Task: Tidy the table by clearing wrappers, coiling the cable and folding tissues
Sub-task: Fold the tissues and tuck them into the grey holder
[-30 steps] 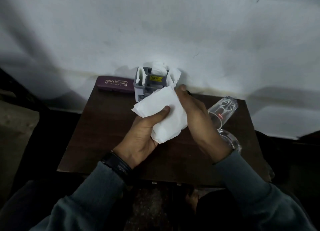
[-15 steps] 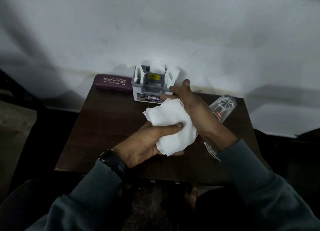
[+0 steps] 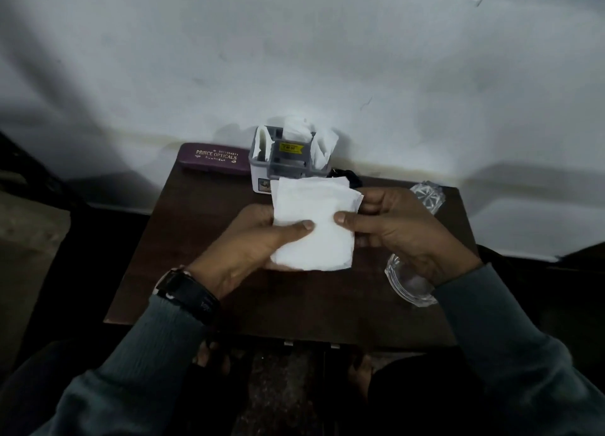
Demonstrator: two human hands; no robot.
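Observation:
A white tissue (image 3: 316,216), folded to a rough rectangle, is held flat above the middle of the small dark wooden table (image 3: 203,226). My left hand (image 3: 248,242) grips its left side with the thumb laid across the front. My right hand (image 3: 393,222) pinches its right edge, thumb on top. Behind it stands a grey holder (image 3: 288,160) with more white tissues stuck in it. A dark cable (image 3: 347,175) lies just right of the holder, mostly hidden by the tissue.
A maroon spectacle case (image 3: 212,162) lies at the table's back left, against the white wall. Two clear glass pieces (image 3: 427,195) (image 3: 406,285) sit along the right side, partly behind my right wrist. My feet show below the table's near edge.
The tissue went from a loose, crumpled sheet in my left hand to a flat folded rectangle held by both hands. My right hand moved from behind the tissue to its right edge.

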